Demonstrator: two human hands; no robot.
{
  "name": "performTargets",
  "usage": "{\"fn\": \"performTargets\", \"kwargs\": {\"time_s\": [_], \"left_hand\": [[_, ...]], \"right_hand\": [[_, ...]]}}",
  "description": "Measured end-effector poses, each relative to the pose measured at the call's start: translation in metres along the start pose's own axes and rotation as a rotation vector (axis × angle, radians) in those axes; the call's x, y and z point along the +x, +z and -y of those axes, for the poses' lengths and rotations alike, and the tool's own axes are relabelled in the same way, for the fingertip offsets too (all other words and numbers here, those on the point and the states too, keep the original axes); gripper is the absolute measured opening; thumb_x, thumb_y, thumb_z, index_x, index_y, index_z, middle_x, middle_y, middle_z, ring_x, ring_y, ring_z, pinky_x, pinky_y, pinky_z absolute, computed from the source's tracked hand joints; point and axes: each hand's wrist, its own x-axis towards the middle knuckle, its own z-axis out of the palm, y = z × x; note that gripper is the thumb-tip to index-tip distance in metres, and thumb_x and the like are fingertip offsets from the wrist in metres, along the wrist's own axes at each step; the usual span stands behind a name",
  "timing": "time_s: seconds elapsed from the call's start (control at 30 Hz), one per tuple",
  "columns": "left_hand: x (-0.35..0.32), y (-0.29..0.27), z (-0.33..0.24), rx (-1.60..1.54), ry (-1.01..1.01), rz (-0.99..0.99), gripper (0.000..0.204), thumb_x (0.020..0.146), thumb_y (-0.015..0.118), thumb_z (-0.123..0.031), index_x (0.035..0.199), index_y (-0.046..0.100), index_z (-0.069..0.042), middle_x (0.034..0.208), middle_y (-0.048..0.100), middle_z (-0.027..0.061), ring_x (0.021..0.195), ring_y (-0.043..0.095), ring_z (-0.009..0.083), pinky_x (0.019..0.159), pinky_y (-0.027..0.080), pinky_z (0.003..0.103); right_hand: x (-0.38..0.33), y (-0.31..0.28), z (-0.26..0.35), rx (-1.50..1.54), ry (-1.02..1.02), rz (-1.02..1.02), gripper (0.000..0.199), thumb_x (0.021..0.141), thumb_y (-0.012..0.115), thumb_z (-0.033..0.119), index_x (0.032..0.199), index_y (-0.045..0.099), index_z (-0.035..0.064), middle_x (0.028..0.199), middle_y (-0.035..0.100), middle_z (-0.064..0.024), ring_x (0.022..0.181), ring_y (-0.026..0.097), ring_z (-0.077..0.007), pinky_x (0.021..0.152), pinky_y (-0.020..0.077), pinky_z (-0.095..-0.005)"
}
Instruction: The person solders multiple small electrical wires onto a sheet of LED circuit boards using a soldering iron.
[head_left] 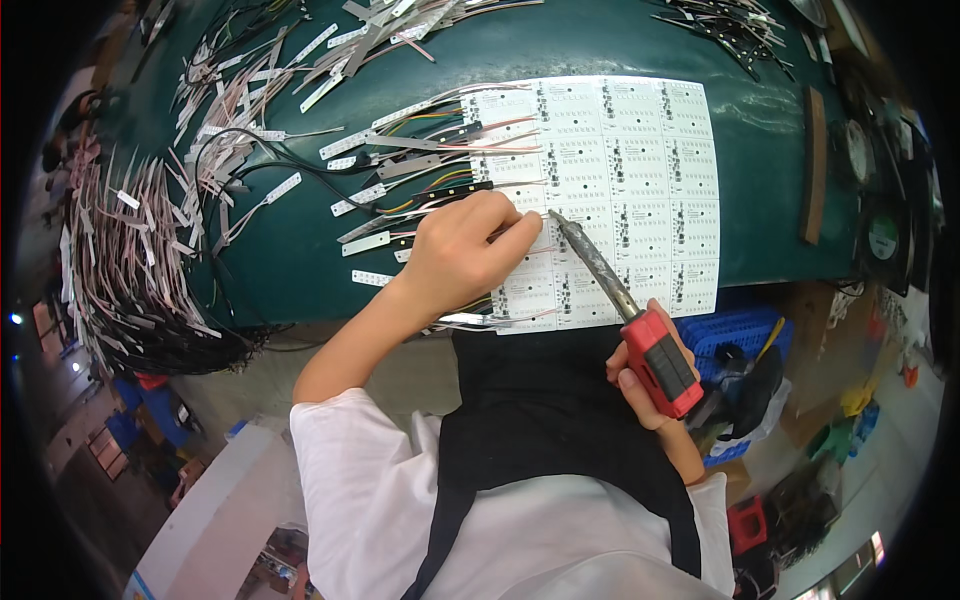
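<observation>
A person in a white shirt and black apron works at a dark green tabletop (780,130). The right hand (650,385), off the tabletop's near edge, is clenched around the red handle of a long metal-tipped soldering iron (625,305), whose tip meets a white rectangular panel of small printed circuit boards (610,170) lying near that edge. The left hand (465,250) rests on the panel's left side, fingertips (528,228) pinching a thin pale wire (540,250) just beside the iron's tip. Narrow white circuit strips with coloured wire leads (400,180) fan out from the panel's left edge. Heaps of wired strips (140,250) crowd the tabletop's left edge and far left corner. A blue plastic crate (735,325) sits below the near edge.
</observation>
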Motion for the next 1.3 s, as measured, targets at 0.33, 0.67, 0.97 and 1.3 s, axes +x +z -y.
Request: {"fn": "performTargets", "kwargs": {"time_s": [0.33, 0.67, 0.97, 1.3], "left_hand": [[-0.009, 0.007, 0.001, 0.053, 0.034, -0.037, 0.009, 0.072, 0.062, -0.013, 0.078, 0.057, -0.008, 0.068, 0.045, 0.0047, 0.062, 0.054, 0.0206, 0.047, 0.044, 0.034], [-0.015, 0.013, 0.0, 0.068, 0.056, -0.23, 0.018, 0.065, 0.06, -0.011, 0.065, 0.043, -0.006, 0.066, 0.041, 0.0063, 0.056, 0.051, 0.0237, 0.045, 0.041, 0.037], [-0.016, 0.017, -0.001, 0.032, 0.044, -0.237, 0.018, 0.065, 0.061, -0.011, 0.065, 0.044, -0.006, 0.07, 0.043, 0.0065, 0.059, 0.053, 0.0244, 0.045, 0.042, 0.037], [-0.014, 0.002, 0.006, 0.061, 0.032, -0.062, 0.013, 0.072, 0.06, -0.015, 0.075, 0.05, -0.008, 0.071, 0.047, 0.0066, 0.059, 0.056, 0.0252, 0.048, 0.045, 0.037]], "right_hand": [[0.007, -0.02, -0.003, 0.353, -0.052, -0.118, 0.049, 0.076, 0.059, 0.014, 0.118, 0.047, -0.0093, 0.083, 0.057, -0.0126, 0.061, 0.053, -0.0152, 0.06, 0.0461, -0.0265], [0.065, -0.08, -0.074, 0.45, -0.245, 0.066, 0.072, 0.083, 0.064, 0.025, 0.142, 0.025, 0.0166, 0.139, 0.036, -0.0207, 0.109, 0.055, -0.0333, 0.071, 0.0535, -0.0409], [0.077, -0.035, -0.049, -0.166, -1.159, -0.269, 0.019, 0.083, 0.052, 0.004, 0.103, 0.052, 0.0048, 0.12, 0.051, -0.0224, 0.077, 0.057, -0.0327, 0.056, 0.0515, -0.036], [0.052, -0.042, -0.041, 0.729, -0.149, -0.153, 0.042, 0.078, 0.051, 0.013, 0.114, 0.048, -0.0085, 0.099, 0.056, -0.0154, 0.097, 0.052, -0.0236, 0.094, 0.0385, -0.0367]]}}
